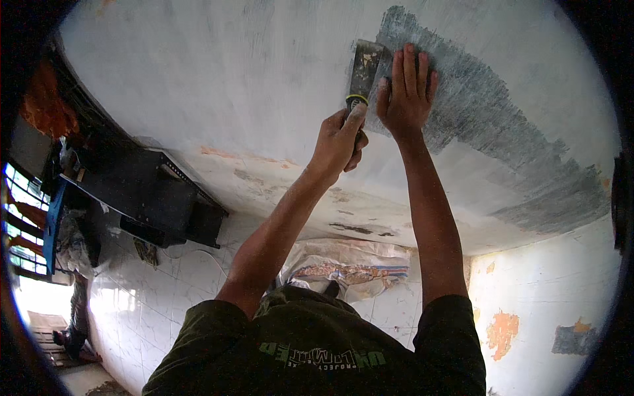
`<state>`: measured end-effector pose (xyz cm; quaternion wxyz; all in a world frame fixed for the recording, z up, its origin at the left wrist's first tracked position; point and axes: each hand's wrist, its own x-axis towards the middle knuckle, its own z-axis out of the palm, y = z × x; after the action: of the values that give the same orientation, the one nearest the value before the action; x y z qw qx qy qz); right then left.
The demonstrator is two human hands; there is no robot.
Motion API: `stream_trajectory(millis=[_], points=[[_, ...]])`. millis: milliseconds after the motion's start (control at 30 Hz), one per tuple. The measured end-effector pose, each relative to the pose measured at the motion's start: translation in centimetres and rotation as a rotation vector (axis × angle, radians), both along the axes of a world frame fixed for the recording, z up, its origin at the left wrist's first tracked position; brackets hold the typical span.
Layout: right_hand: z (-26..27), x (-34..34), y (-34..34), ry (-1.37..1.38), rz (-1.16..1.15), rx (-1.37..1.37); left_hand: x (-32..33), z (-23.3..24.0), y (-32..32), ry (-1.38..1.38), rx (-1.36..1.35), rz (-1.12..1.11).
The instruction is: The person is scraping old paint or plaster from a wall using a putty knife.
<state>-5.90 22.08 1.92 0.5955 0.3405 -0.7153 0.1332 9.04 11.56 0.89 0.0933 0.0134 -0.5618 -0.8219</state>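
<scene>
My left hand (343, 140) grips the dark handle of a putty knife (365, 64), a scraper with a yellow ring at the handle's top. Its broad, stained blade points up and lies on or close to the wall, at the left border of a grey patch (460, 94). To the right of the blade, my right hand (408, 96) is laid palm-down over the same patch, fingers a little apart and nothing held. Around them the wall (237, 74) is whitish and streaked. The grey patch sweeps down to the right in a broad band.
A black metal cabinet (148, 190) stands against the wall on the left, by a barred window (25, 222). Below my arms, a plastic sack (351, 267) lies on the pale tiled floor (198, 277) at the wall's foot. Peeled orange spots (502, 334) mark the right-hand wall.
</scene>
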Motion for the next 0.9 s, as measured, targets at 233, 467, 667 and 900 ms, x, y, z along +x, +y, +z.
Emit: stream_trajectory(millis=[233, 467, 667, 900], points=[[0.0, 0.1, 0.0, 0.019, -0.01, 0.006, 1.4, -4.2, 1.0, -0.134, 0.014, 0.007], [0.0, 0.1, 0.0, -0.002, -0.001, -0.002, -0.1, -0.8, 0.3, 0.025, 0.014, 0.041], [0.2, 0.2, 0.0, 0.021, -0.004, 0.001, 0.9, -4.4, 0.7, -0.144, 0.046, 0.024], [-0.2, -0.2, 0.2, -0.014, -0.018, 0.004, -0.2, -1.2, 0.4, 0.007, 0.011, 0.036]])
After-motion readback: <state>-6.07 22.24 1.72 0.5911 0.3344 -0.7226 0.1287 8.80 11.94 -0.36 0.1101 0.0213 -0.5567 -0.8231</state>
